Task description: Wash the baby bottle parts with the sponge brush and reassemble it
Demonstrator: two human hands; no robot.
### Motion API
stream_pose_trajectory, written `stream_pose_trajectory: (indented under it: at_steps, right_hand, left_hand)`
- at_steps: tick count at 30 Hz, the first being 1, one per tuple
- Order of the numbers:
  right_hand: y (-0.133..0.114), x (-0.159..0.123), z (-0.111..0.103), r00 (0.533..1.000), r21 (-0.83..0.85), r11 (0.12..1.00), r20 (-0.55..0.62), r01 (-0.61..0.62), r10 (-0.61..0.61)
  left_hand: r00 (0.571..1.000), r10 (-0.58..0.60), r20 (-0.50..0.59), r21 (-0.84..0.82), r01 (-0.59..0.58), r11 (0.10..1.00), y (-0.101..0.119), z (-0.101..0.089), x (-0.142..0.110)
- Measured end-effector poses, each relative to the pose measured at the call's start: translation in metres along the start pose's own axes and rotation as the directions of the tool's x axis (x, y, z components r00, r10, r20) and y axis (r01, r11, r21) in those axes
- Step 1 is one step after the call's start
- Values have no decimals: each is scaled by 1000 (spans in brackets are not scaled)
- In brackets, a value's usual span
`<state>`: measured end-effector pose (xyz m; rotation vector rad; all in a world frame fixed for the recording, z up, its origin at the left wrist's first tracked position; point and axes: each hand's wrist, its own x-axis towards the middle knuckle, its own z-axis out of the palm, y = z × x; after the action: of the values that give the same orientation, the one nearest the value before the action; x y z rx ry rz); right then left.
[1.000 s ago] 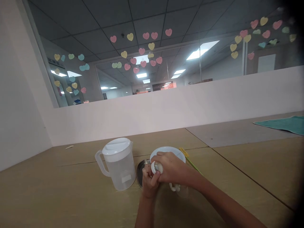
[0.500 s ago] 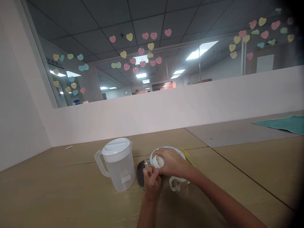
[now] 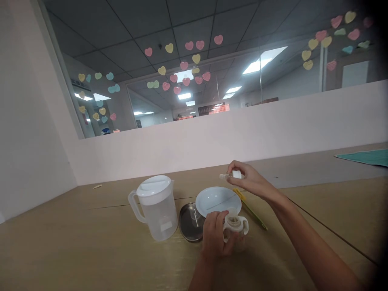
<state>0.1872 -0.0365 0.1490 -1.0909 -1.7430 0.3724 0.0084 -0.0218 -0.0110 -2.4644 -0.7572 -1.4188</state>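
Note:
My left hand (image 3: 214,234) is closed around the side of a clear baby bottle (image 3: 239,238), which stands upright with its mouth uncovered and has a white two-handled collar (image 3: 246,225). In my right hand (image 3: 253,180), raised beyond the bowl, a bottle nipple (image 3: 224,176) with a white screw ring (image 3: 237,174) is pinched between the fingers, its clear tip pointing left. Beside my left hand lies a dark metal tray (image 3: 188,232) holding a small clear dome-shaped piece (image 3: 195,214). A white bowl (image 3: 201,199) overlaps the tray's far edge.
A clear pitcher (image 3: 160,218) with a white lid and handle stands left of the tray. Right of the bowl lies a brush (image 3: 254,215) with a yellow head and green handle. A teal cloth (image 3: 368,157) is at the far right, a white wall (image 3: 169,151) behind.
My hands, earlier together over the tray with the white-ringed nipple, have parted. The left moved right and took hold of the bottle. The right lifted the nipple up and right.

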Motion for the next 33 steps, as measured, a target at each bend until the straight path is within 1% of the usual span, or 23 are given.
stream_pose_trajectory:
  at_steps: [1,3,6,8,11,14,18,22,26,31,33]
  right_hand:
    - [-1,-1,1,999,-15,1000,46,8,-7]
    - [-2,-2,1,988,-38,999,156,24,-17]
    - [-2,-4,1,946,-35,997,319,75,-60]
    - [0,-5,0,923,-39,994,375,104,-82]
    - [6,-4,-1,921,-104,988,384,111,-63]
    - [14,-2,-1,918,-174,979,396,106,-29]
    - [23,-1,1,902,-213,972,432,100,2]
    - [24,-1,2,864,-247,966,500,79,58]
    - [27,0,2,848,-303,950,521,74,100]
    - [35,3,2,775,-345,939,598,17,205]
    - [36,3,2,760,-351,936,609,4,226]
  left_hand:
    - [1000,8,18,6,-8,1000,2,1,1]
    - [999,-12,35,15,11,1000,4,4,3]
    - [996,-61,66,33,59,998,4,7,5]
    - [994,-74,82,34,72,997,5,8,4]
    - [993,-80,88,17,79,997,6,10,4]
    - [994,-84,66,21,83,996,7,10,4]
    - [994,-95,59,57,92,994,7,10,3]
    - [992,-112,59,67,108,992,8,10,2]
    - [991,-114,64,60,110,992,7,11,1]
    - [989,-141,40,55,139,989,5,12,-1]
    - [990,-140,25,58,138,989,5,13,-1]
